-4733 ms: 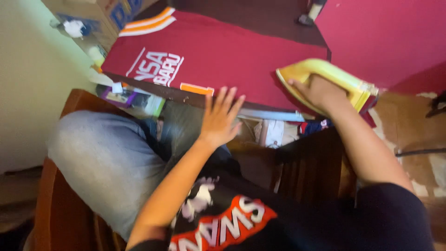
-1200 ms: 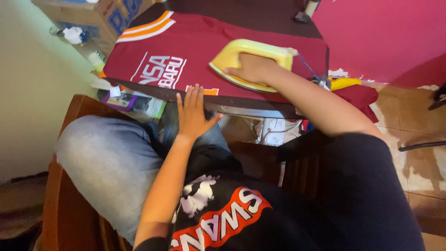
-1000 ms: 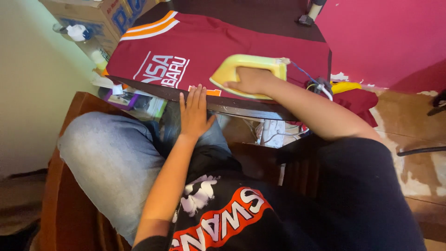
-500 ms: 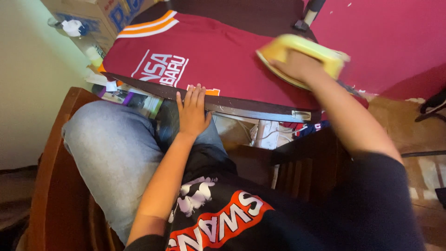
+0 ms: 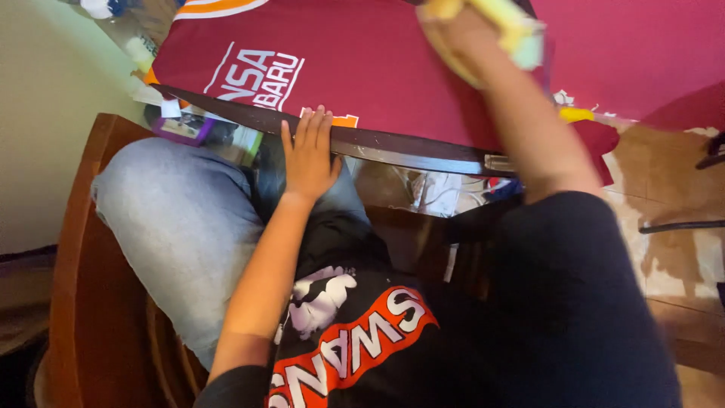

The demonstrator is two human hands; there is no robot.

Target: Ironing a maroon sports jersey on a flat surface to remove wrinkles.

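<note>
Maroon cloth [image 5: 393,68] over dark table [image 5: 393,143], perhaps.

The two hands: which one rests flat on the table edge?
The left hand, fingers spread on the maroon shirt's hem; the right hand grips a yellow iron.

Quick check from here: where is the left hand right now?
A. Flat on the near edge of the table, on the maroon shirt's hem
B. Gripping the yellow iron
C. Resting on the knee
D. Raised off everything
A: the left hand lies palm down with fingers spread on the near edge of the table, over the hem of the maroon shirt, while the right hand holds the yellow iron.
</note>
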